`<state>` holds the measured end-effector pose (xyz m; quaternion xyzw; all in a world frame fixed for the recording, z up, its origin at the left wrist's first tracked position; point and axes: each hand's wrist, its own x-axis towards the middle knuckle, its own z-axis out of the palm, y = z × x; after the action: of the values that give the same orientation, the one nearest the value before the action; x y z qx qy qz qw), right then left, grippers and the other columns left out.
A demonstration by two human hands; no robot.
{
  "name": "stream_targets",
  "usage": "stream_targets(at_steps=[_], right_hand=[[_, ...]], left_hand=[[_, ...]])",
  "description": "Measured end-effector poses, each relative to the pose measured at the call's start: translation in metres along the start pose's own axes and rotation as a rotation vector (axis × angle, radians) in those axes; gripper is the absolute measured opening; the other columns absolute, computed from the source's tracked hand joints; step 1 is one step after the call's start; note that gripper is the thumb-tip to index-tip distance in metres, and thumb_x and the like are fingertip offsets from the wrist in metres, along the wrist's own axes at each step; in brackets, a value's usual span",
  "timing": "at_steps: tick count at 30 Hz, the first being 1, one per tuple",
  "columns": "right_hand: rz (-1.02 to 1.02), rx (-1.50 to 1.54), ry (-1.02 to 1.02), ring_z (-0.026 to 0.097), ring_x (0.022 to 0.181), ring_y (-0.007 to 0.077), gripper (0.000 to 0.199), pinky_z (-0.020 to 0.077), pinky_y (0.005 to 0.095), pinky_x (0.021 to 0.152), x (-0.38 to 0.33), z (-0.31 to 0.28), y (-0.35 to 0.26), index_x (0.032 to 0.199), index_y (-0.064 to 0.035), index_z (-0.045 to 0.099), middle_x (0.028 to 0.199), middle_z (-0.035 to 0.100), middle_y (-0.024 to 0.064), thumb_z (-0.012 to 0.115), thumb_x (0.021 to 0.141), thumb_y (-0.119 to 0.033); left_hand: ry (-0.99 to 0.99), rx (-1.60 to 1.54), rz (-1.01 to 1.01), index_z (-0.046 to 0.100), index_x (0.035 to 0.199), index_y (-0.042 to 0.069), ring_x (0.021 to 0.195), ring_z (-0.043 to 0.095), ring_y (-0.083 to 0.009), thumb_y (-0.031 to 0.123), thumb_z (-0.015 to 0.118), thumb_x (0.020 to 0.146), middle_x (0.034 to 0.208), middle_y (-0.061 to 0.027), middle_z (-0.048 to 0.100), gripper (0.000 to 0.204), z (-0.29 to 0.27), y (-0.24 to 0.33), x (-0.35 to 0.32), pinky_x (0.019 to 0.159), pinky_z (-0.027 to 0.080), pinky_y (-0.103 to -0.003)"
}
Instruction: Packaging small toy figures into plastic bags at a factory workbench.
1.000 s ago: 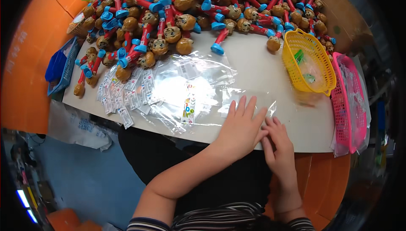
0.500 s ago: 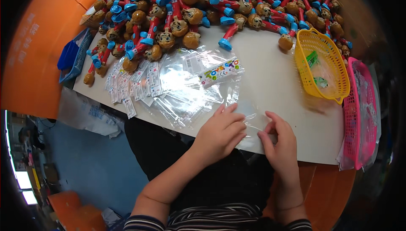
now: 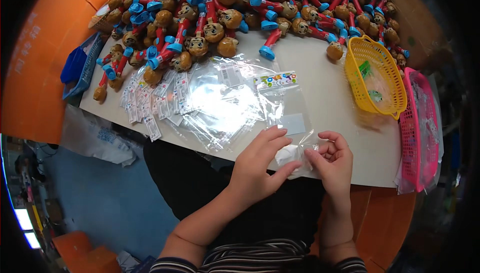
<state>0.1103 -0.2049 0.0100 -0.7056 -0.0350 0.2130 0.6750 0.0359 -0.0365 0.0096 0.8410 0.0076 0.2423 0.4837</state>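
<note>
While both hands work at the near table edge, at 6 o'clock in the view, a small clear plastic bag lies between them: the left hand pinches its near corner between thumb and curled fingers, and the right hand, at 3 o'clock from the bag, grips its opposite edge with bent fingers. Touching the bag at 11 o'clock spreads a loose pile of clear bags, with a row of small labelled packets at 9 o'clock of it. At 12 o'clock a heap of brown-headed toys with red stems and blue bases covers the far table. A yellow basket and a pink basket stand at 2 o'clock. The held bag is transparent, glossy and crumpled, with something white inside.
</note>
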Motion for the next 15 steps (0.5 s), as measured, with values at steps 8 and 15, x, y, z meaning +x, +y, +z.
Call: stream_targets(at_steps=[8, 15], right_hand=[[-0.13, 0.04, -0.008, 0.054, 0.067, 0.0028, 0.036, 0.0438, 0.0145, 0.061, 0.001, 0.009, 0.005, 0.11, -0.0008, 0.052, 0.075, 0.055, -0.0012, 0.069, 0.079, 0.004], [-0.203, 0.224, -0.034, 0.062, 0.082, 0.0136, 0.046, 0.0523, 0.0252, 0.076, 0.005, -0.001, 0.017, 0.126, -0.0018, 0.04, 0.098, 0.059, 0.0105, 0.065, 0.087, -0.006]], left_hand=[[-0.105, 0.12, -0.023, 0.064, 0.099, 0.001, 0.093, 0.064, -0.0304, 0.008, 0.073, 0.075, 0.104, -0.0152, 0.064, 0.026, 0.007, -0.001, -0.006, 0.08, 0.052, -0.034], [-0.004, 0.054, -0.037, 0.066, 0.088, -0.001, 0.085, 0.066, -0.0277, 0.003, 0.069, 0.077, 0.091, -0.0136, 0.066, 0.012, 0.005, 0.007, -0.001, 0.076, 0.053, -0.033]])
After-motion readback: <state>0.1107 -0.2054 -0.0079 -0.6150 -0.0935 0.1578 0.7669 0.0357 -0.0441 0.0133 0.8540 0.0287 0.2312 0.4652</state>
